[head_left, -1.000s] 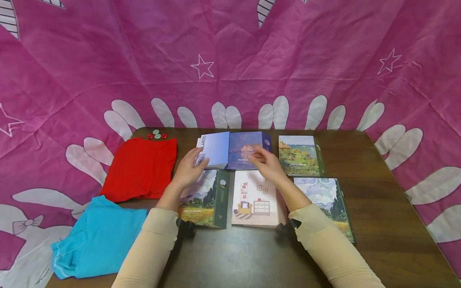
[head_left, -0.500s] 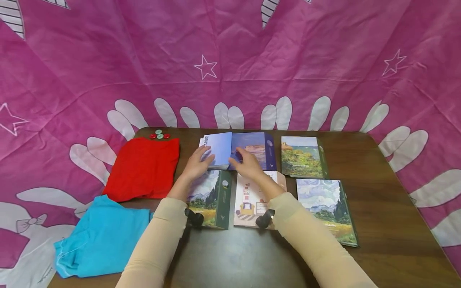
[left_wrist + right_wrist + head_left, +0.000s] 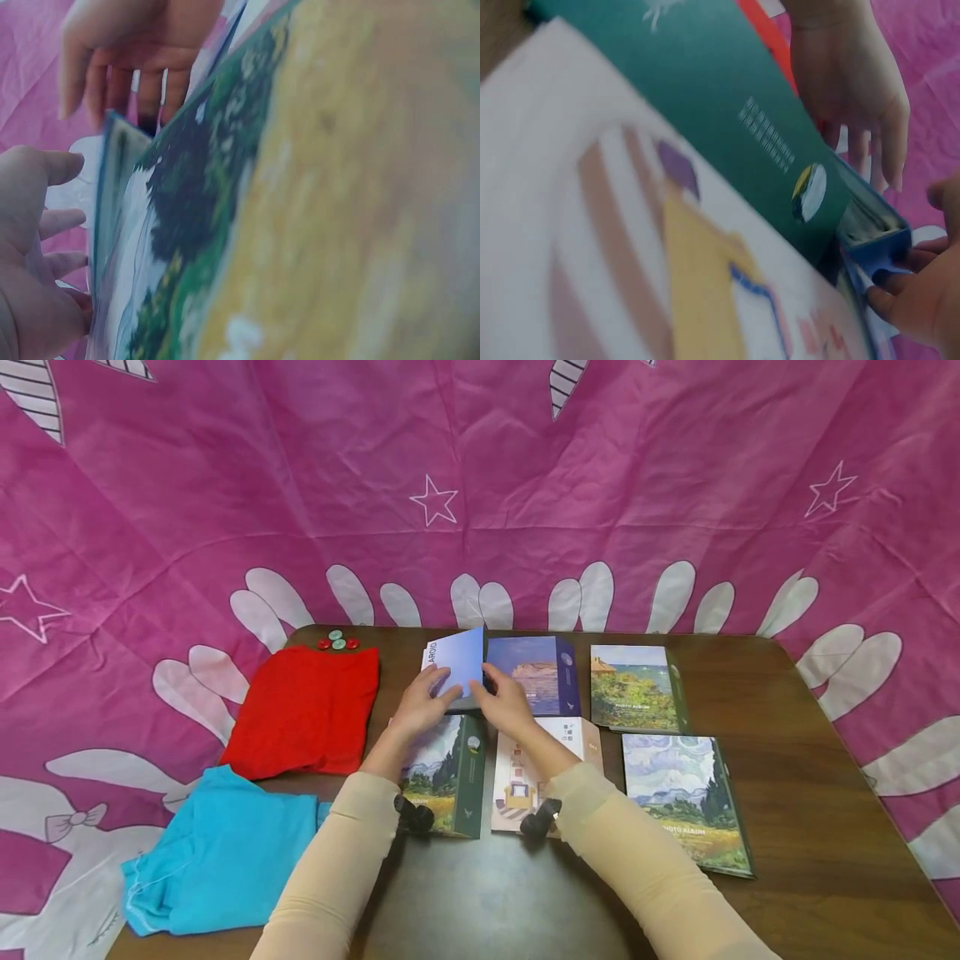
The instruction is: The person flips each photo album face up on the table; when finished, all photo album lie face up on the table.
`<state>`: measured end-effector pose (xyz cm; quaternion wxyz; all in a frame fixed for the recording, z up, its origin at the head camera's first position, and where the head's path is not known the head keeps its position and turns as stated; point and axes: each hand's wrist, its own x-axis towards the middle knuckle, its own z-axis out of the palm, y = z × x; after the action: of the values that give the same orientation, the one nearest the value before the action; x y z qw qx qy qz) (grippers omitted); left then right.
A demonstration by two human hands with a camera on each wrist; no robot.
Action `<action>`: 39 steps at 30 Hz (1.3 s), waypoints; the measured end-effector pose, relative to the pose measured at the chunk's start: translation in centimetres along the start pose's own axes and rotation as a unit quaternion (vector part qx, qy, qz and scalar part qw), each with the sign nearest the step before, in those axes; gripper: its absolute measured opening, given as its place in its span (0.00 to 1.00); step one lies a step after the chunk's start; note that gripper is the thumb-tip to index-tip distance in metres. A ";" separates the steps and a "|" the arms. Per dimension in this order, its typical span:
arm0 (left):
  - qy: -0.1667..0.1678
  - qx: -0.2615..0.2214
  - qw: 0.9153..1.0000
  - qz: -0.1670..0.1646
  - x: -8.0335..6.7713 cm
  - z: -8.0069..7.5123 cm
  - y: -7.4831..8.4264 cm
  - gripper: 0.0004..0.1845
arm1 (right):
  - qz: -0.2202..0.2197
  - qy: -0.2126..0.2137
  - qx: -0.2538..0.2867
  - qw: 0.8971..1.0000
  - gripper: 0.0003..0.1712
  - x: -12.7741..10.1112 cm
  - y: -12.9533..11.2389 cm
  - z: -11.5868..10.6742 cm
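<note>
At the far middle of the table (image 3: pixel 787 793), the blue photo album (image 3: pixel 536 672) is lying open, its pale-blue cover (image 3: pixel 457 664) being raised nearly upright. The left hand (image 3: pixel 420 706) is bracing that cover from behind with extended fingers, while the right hand (image 3: pixel 510 706) is resting spread fingers on the cover's inner side and the pages beside it. Neither hand is pinching the cover. For a clean closing, judged from this position, both hands should be guiding the cover evenly over the spine, keeping fingertips clear of the closing gap. The cypress album (image 3: pixel 442 772) and room album (image 3: pixel 536 768) are lying directly below the forearms, so the wrists should be staying lifted.
</note>
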<state>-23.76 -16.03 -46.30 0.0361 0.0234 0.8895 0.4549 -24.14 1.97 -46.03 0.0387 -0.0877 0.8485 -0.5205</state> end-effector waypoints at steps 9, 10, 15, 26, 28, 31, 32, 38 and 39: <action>0.011 -0.085 0.996 0.009 0.0 0.5 0.5 0.33 | 0.055 0.104 0.235 0.965 0.19 0.6 -1.0 0.7; 0.012 -0.095 0.995 0.010 0.0 0.6 0.5 0.33 | 0.069 0.104 0.268 0.955 0.19 0.7 -1.1 0.7; 0.018 -0.161 0.987 0.019 0.3 1.1 0.7 0.30 | 0.125 0.083 0.394 0.907 0.24 1.5 -0.9 0.3; 0.025 -0.257 0.966 0.008 0.2 1.4 2.8 0.31 | 0.110 0.059 0.436 0.891 0.23 2.0 -1.6 -0.6; 0.040 -0.281 0.959 0.003 0.0 1.2 3.1 0.30 | 0.108 0.045 0.418 0.901 0.23 2.0 -1.5 -0.5; 0.065 -0.294 0.953 -0.016 -0.2 1.0 3.1 0.31 | 0.106 0.025 0.378 0.919 0.23 2.0 -1.2 -0.1; 0.072 -0.291 0.954 -0.022 -0.2 0.9 3.0 0.31 | 0.106 0.021 0.366 0.924 0.23 2.0 -1.1 0.0; 0.082 -0.262 0.961 -0.033 -0.3 0.6 2.4 0.30 | 0.098 0.002 0.299 0.949 0.26 2.0 -0.9 0.8; 0.085 -0.256 0.963 -0.029 -0.3 0.5 2.3 0.30 | 0.098 -0.002 0.284 0.954 0.27 1.9 -0.9 0.9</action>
<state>-23.41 -14.32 -44.70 -0.0213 -0.0508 0.7437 0.6663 -25.81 0.46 -45.60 0.1148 0.0097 0.6701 -0.7333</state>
